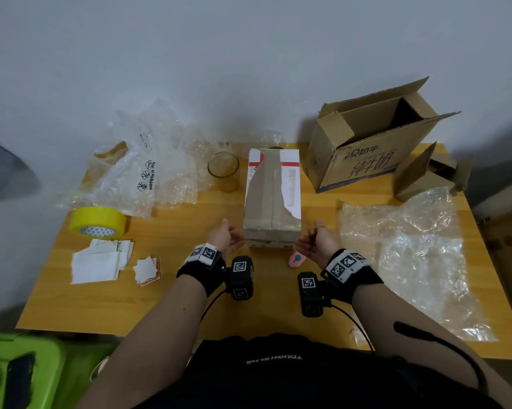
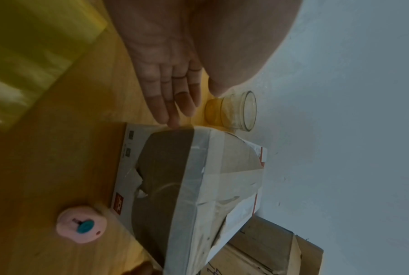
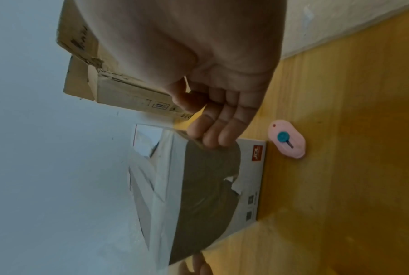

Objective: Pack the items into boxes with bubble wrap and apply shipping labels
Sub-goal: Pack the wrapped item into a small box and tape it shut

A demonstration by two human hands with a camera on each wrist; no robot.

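A closed box (image 1: 272, 199), patched with brown tape and torn white labels, lies lengthwise in the middle of the wooden table (image 1: 190, 290). My left hand (image 1: 230, 238) is at its near left corner, fingers straight, fingertips (image 2: 173, 119) at the edge of the box (image 2: 199, 186). On the other side, my right hand (image 1: 311, 240) mirrors it at the near right corner. Its loosely bent fingers (image 3: 213, 135) touch the box (image 3: 199, 186) without curling round it. An empty glass (image 1: 223, 169) stands left of the box's far end.
An open cardboard carton (image 1: 367, 146) stands at the back right. Bubble wrap sheets lie at the left (image 1: 136, 169) and right (image 1: 411, 246). A yellow tape roll (image 1: 98, 222) and white labels (image 1: 98, 261) sit front left. A pink cutter (image 1: 296, 259) lies just before the box.
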